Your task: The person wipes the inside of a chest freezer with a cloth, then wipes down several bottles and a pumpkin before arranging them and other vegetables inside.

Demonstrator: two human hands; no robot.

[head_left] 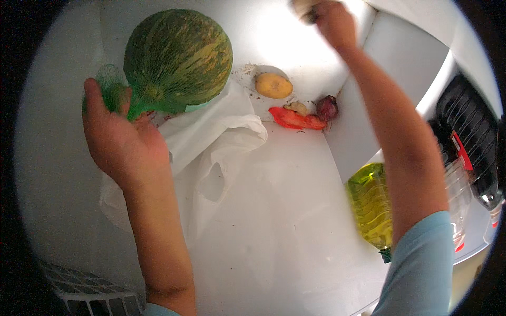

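Observation:
My left hand [128, 138] is at the gathered end of a green mesh net [136, 106], with netting bunched around its fingers. That net is stretched over a large green squash with yellowish streaks [180, 55], lying on its side just beyond the hand. A crumpled white plastic bag [221, 130] spreads below the squash and beside my left wrist. My right hand [334, 23] is raised at the top edge, blurred, with its fingers closed around a pale and dark object [306, 10]. Blur and the frame edge hide what that object is.
A potato [273, 85], a red onion [327, 108], a small tan root piece [297, 108] and a red plastic scrap [296, 119] lie amid dirt crumbs. A yellow oil bottle [369, 205] and a dark bottle [468, 130] stand right, beyond a white partition [395, 71]. A white basket [95, 292] sits lower left.

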